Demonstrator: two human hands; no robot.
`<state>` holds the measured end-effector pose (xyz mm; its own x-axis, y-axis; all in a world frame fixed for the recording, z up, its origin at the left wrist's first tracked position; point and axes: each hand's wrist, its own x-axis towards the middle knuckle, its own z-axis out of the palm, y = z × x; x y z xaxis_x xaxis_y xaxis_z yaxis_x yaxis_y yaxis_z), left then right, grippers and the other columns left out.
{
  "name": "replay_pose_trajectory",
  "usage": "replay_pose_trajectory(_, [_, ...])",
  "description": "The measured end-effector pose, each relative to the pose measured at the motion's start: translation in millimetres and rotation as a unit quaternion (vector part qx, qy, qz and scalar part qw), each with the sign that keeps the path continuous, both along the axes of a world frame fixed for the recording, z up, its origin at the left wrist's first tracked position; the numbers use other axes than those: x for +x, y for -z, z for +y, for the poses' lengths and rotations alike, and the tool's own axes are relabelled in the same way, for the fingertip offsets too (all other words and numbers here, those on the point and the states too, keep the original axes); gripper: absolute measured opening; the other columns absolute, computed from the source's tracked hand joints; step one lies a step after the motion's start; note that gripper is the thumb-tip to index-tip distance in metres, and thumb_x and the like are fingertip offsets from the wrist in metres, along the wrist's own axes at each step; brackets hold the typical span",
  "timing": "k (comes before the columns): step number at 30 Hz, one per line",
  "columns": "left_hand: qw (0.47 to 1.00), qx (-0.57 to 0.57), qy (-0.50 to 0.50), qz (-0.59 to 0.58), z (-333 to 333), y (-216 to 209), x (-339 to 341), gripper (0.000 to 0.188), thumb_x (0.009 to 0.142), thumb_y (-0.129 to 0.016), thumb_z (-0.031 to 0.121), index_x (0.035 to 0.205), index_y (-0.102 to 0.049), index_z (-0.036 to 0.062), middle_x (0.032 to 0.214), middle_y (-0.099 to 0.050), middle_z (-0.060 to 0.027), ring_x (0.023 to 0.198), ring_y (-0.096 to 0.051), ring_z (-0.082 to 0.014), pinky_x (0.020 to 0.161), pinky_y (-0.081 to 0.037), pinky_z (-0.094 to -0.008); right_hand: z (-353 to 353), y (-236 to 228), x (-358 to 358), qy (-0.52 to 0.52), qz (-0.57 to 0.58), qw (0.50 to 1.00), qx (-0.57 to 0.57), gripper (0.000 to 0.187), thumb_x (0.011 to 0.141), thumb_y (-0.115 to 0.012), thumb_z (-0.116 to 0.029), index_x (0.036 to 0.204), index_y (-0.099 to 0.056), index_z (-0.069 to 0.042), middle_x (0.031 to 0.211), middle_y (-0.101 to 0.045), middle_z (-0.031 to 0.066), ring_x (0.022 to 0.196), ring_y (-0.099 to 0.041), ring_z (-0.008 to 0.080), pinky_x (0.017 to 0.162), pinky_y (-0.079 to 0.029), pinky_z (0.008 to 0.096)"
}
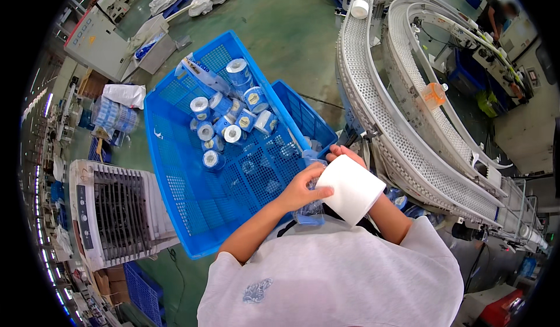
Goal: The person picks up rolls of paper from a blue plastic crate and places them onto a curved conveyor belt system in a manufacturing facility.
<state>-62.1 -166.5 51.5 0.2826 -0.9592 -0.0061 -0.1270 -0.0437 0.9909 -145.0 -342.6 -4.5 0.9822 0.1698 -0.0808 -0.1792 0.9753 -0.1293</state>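
Note:
A bare white toilet paper roll [353,188] is held tilted in front of my chest, over the near right corner of a big blue crate. My left hand [304,188] grips its left side, the thumb lying on the paper. Behind the roll, my right hand [349,154] supports it from the far right side; part of that hand is hidden. A torn-looking blue and clear plastic wrapper [309,215] hangs just below my left hand. Whether any fingers hold that wrapper is unclear. Several blue-wrapped rolls [235,134] lie in the blue crate [175,210].
Right of me curves a white conveyor [402,146] with a loose roll [360,9] and an orange bottle [434,95] by its rails. A smaller blue crate [297,108] adjoins the big one. An air cooler [111,213] stands left. Another person [496,21] is at far right.

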Motion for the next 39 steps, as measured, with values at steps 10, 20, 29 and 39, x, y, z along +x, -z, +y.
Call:
replay_pose_trajectory(10, [0.905,0.015,-0.206,0.373,7.7,35.7,12.6,0.050,0.094,-0.041,0.045,0.122,-0.050,0.0044,0.112,-0.060,-0.0126,0.099,-0.060,-0.0230,0.086,-0.049,-0.0349,-8.6,-50.5,-21.0,0.305,0.120,0.860,-0.391,0.018,0.093,-0.045,-0.018,0.102,-0.053,-0.004,0.095,-0.057,0.0043,0.090,-0.053,0.0124,0.083,-0.042,0.0278])
replay_pose_trajectory(20, [0.952,-0.021,-0.238,0.190,-10.5,18.9,-1.7,0.043,0.087,-0.061,0.024,0.122,-0.048,0.0022,0.111,-0.056,-0.0066,0.103,-0.052,-0.0132,0.090,-0.041,-0.0290,13.5,-82.4,-26.5,0.258,0.095,0.677,-0.682,0.071,0.072,-0.071,-0.019,0.132,-0.037,-0.002,0.103,-0.058,0.0105,0.102,-0.051,0.0249,0.088,-0.040,0.0355])
replay_pose_trajectory(29, [0.950,0.058,-0.253,0.172,50.7,37.7,37.3,0.028,0.080,-0.070,0.018,0.101,-0.056,0.0053,0.075,-0.052,0.0033,0.071,-0.047,-0.0043,0.066,-0.040,-0.0192,-195.6,101.2,-46.1,0.597,0.346,0.552,-0.468,0.069,0.077,-0.070,-0.013,0.133,-0.031,-0.004,0.115,-0.051,0.0115,0.101,-0.052,0.0215,0.090,-0.042,0.0351])
replay_pose_trajectory(39, [0.860,0.225,-0.458,-0.017,173.9,211.0,152.9,0.011,0.072,-0.062,0.008,0.070,-0.051,0.0078,0.066,-0.057,-0.0044,0.061,-0.053,-0.0177,0.057,-0.041,-0.0310,-301.5,248.8,-136.2,0.314,0.418,0.675,-0.521,0.034,0.083,-0.063,-0.024,0.111,-0.052,-0.008,0.098,-0.057,0.0041,0.081,-0.051,0.0122,0.066,-0.039,0.0273])
